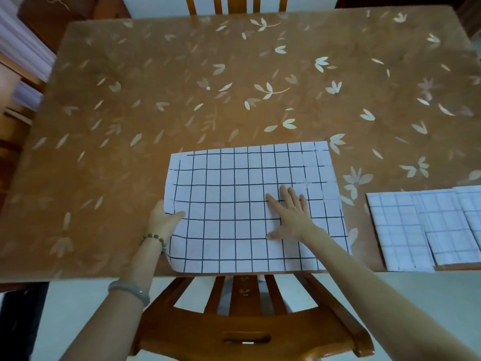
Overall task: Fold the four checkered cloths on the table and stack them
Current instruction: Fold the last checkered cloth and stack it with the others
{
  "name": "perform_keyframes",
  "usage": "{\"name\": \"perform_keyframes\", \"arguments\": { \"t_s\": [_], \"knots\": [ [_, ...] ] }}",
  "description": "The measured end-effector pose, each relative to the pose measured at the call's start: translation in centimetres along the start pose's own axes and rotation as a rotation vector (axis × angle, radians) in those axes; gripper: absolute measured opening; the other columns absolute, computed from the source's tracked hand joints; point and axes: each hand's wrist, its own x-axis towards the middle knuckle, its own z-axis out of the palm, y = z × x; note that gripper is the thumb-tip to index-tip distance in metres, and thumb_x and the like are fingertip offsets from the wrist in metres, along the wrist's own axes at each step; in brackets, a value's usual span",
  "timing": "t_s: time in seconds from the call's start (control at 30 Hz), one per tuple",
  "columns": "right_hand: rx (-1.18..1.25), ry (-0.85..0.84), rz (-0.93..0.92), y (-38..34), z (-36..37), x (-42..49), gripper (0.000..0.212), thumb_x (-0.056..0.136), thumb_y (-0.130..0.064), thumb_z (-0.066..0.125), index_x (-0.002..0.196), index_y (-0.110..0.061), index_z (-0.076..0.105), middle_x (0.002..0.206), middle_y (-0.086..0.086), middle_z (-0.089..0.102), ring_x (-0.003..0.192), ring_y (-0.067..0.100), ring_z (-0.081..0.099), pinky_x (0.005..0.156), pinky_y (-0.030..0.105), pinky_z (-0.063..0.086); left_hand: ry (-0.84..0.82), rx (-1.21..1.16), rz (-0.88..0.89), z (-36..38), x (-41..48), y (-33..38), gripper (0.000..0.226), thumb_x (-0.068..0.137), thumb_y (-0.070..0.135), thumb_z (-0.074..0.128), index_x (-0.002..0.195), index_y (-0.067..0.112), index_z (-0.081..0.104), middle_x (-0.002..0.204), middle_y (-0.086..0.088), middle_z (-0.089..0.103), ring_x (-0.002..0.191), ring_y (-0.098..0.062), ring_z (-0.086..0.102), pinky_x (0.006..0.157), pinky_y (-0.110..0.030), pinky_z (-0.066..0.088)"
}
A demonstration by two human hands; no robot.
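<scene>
Cloth in work: white black-gridded cloth (234,194) lies spread flat at the centre of the table's near edge.
Left hand: left hand (164,220) grasps the cloth's left edge, thumb on top, fingers hidden beneath.
Right hand: right hand (290,214) is released, palm down, fingers straight and spread, pressing the cloth right of centre.
Folded pieces: three folded checkered cloths (398,230) lie overlapped at the near right, apart from the spread cloth; the rightmost is cut by the frame.
Surface: brown leaf-patterned table (182,87).
Left forearm: dark beaded bracelet (153,238) at the wrist; pale smooth bangle (128,289) further up.
Seating: orange wooden chair (247,327) stands at the near edge.
</scene>
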Motion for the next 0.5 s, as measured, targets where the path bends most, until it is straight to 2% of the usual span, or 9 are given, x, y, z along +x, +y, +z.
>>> {"name": "perform_keyframes", "arguments": {
  "t_s": [0.2, 0.27, 0.3, 0.4, 0.5],
  "knots": [
    [0.015, -0.011, -0.037, -2.8, 0.3, 1.2, 0.115, 0.07, -0.062, 0.069, 0.151, -0.033, -0.007, 0.156, 0.012, -0.023, 0.142, 0.032, -0.025, 0.113, 0.052, -0.012, -0.003, 0.013, 0.041, -2.9, 0.7, -1.2, 0.023, 0.09, 0.016, 0.064, 0.111, 0.009, 0.059, 0.105, -0.005, 0.062, 0.096, -0.022, 0.056, 0.083, -0.033, 0.042],
    [0.094, 0.002, -0.05, -3.0, -0.1, 1.3, 0.11, 0.07, -0.062, 0.07, 0.152, -0.032, 0.002, 0.158, 0.011, -0.017, 0.144, 0.031, -0.02, 0.115, 0.052, -0.009, 0.027, 0.028, 0.035, -3.1, 1.5, -1.5, 0.026, 0.089, 0.018, 0.064, 0.113, 0.007, 0.058, 0.109, -0.007, 0.06, 0.094, -0.021, 0.053, 0.082, -0.033, 0.04],
    [0.191, 0.045, -0.052, -2.8, -0.5, 1.4, 0.105, 0.071, -0.059, 0.071, 0.152, -0.031, 0.011, 0.159, 0.012, -0.007, 0.146, 0.031, -0.012, 0.117, 0.051, -0.004, 0.051, 0.025, 0.028, -3.2, 2.1, -1.7, 0.033, 0.089, 0.02, 0.066, 0.117, 0.006, 0.056, 0.112, -0.008, 0.06, 0.095, -0.021, 0.053, 0.082, -0.034, 0.041],
    [0.536, 0.342, 0.019, -1.1, -2.6, 1.8, 0.067, 0.08, -0.033, 0.074, 0.139, -0.018, 0.045, 0.151, 0.013, 0.028, 0.143, 0.029, 0.019, 0.116, 0.04, 0.018, 0.142, 0.062, 0.051, -3.8, 4.6, -1.3, 0.055, 0.084, 0.026, 0.071, 0.131, 0.008, 0.049, 0.131, -0.01, 0.052, 0.114, -0.026, 0.05, 0.095, -0.041, 0.043],
    [0.63, 0.488, 0.162, 1.8, -5.4, 2.8, 0.032, 0.09, -0.016, 0.062, 0.121, -0.01, 0.061, 0.139, 0.012, 0.043, 0.134, 0.026, 0.034, 0.106, 0.025, 0.025, 0.171, 0.204, 0.098, -4.0, 7.1, -0.1, 0.057, 0.082, 0.03, 0.071, 0.132, 0.014, 0.049, 0.136, -0.013, 0.047, 0.126, -0.034, 0.042, 0.106, -0.052, 0.036]
  ]
}}
